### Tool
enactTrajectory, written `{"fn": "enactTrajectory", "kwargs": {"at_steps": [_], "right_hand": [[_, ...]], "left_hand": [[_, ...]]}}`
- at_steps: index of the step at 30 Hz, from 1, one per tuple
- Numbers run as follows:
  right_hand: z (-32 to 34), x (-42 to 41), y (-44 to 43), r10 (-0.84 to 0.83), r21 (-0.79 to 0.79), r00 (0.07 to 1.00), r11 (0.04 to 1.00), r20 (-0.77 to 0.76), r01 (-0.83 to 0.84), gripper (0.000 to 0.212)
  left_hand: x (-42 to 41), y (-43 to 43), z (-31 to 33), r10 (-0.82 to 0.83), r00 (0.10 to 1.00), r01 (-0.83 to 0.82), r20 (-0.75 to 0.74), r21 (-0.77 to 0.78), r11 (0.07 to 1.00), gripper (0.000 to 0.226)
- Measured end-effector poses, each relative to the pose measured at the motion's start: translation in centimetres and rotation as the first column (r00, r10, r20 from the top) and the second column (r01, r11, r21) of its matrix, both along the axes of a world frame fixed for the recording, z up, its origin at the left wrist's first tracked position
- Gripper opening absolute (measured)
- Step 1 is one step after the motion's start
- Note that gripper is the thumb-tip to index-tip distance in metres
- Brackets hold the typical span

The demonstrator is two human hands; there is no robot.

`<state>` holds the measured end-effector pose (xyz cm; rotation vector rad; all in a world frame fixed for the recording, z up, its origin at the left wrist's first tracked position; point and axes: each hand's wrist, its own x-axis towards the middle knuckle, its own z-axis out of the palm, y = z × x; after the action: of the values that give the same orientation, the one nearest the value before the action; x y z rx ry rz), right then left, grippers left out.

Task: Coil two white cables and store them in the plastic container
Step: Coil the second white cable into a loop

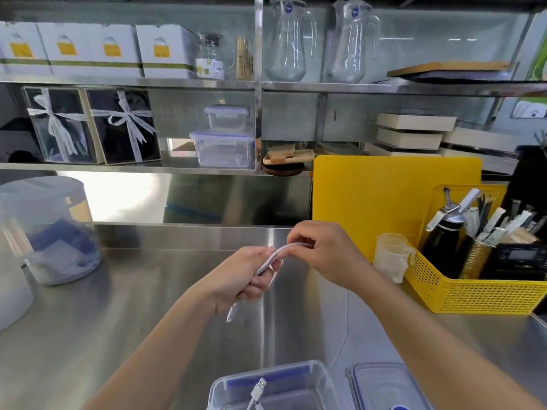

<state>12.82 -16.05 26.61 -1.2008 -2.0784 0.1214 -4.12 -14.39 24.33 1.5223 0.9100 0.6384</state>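
Left hand (244, 278) curls round a white cable (276, 255) above the counter (118, 306); right hand (324, 255) pinches its bend. Its length slants lower-left to upper-right, plug hanging downward. Another cable (257, 392) lies in the plastic container (325, 383), plug pointing away.

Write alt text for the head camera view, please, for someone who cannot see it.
Above a steel counter, a person's left hand and right hand grip a white cable, bending it into a loop. Below, an open plastic container holds a second white cable, its lid beside it.
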Motion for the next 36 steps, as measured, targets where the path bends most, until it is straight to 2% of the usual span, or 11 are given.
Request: {"fn": "enactTrajectory", "kwargs": {"at_steps": [5, 7, 11, 16, 18, 21, 24, 29, 33, 36], "right_hand": [[0.0, 1.2, 0.6, 0.045, -0.185, 0.979, 0.979, -0.2, -0.083, 0.015], [0.2, 1.6, 0.9, 0.03, -0.208, 0.978, 0.975, -0.207, -0.074, 0.016], [0.2, 1.8, 1.3, 0.009, -0.218, 0.993, 0.975, -0.121, -0.035, 0.018], [-0.3, 1.7, 1.6, -0.003, -0.241, 0.987, 0.97, -0.161, -0.036, 0.025], [-0.8, 1.7, 1.7, -0.011, -0.284, 0.971, 0.957, -0.238, -0.058, 0.018], [-1.8, 2.6, 2.0, -0.036, -0.343, 0.895, 0.93, -0.444, -0.132, 0.011], [-2.3, 3.1, 2.2, -0.067, -0.346, 0.818, 0.924, -0.571, -0.166, 0.008], [-2.4, 3.4, 3.7, -0.214, -0.238, 0.77, 0.968, -0.602, 0.083, 0.015], [-4.5, 5.0, 4.2, -0.295, -0.282, 0.793, 0.946, -0.533, 0.163, 0.013], [-6.8, 6.3, 3.8, -0.321, -0.337, 0.812, 0.927, -0.487, 0.165, 0.011]], "left_hand": [[-0.7, 0.1, 0.1, -0.107, 0.965, 0.148, 0.241, -0.158, 0.976, 0.031], [-0.9, 0.2, 0.1, -0.134, 0.938, 0.194, 0.319, -0.166, 0.967, 0.026], [-0.9, 0.3, 0.0, -0.207, 0.947, 0.242, 0.247, -0.12, 0.963, 0.026], [-1.5, 0.5, -0.4, -0.224, 0.922, 0.284, 0.317, -0.158, 0.946, 0.025], [-2.0, 0.7, -0.4, -0.181, 0.904, 0.268, 0.388, -0.183, 0.946, 0.027], [-2.6, 1.1, 0.2, -0.097, 0.873, 0.213, 0.478, -0.194, 0.958, 0.03], [-1.9, 1.1, 0.7, -0.057, 0.886, 0.152, 0.46, -0.173, 0.973, 0.027], [0.8, 1.9, 0.7, -0.022, 0.89, 0.096, 0.455, -0.141, 0.985, 0.033], [3.2, 2.0, -0.7, 0.013, 0.987, -0.012, 0.163, -0.008, 1.0, 0.037], [3.5, 1.9, -2.4, 0.0, 0.998, 0.001, 0.059, -0.014, 1.0, 0.037]]}}
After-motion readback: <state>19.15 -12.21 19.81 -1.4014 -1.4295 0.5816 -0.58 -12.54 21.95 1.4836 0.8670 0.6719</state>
